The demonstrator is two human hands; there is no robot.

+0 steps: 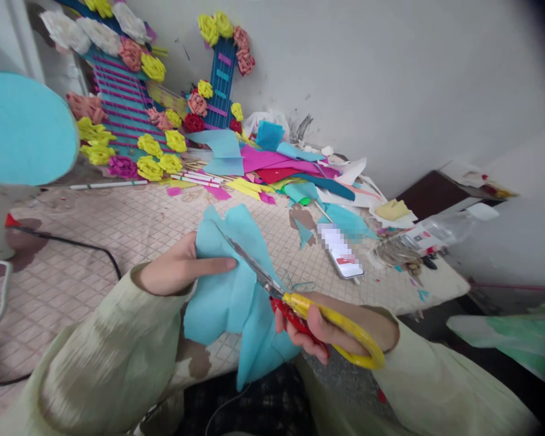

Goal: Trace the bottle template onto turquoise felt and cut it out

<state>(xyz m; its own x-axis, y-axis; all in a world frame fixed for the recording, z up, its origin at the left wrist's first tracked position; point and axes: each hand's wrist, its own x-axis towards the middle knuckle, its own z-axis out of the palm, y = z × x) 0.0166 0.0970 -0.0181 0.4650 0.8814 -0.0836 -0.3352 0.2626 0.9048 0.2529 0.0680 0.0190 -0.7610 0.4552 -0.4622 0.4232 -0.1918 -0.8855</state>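
Observation:
A sheet of light blue crepe paper (222,297), folded and cut along its edges, is held up over the front of the table. My left hand (177,266) pinches it at the left side, thumb lying across the front and fingers hidden behind. In my right hand (318,324) is a pair of scissors (277,289) with one yellow and one red handle. The blades point up and left and lie against the paper near my left thumb, nearly closed. Part of the paper hangs down below the scissors toward my lap.
Paper-flower-trimmed blue decorations (122,103) lean at the back left. Coloured paper scraps (281,163) are heaped along the wall. A phone (340,251) and a tilted plastic bottle (427,236) lie to the right. A round light blue disc (27,127) and a black cable (72,238) are at left.

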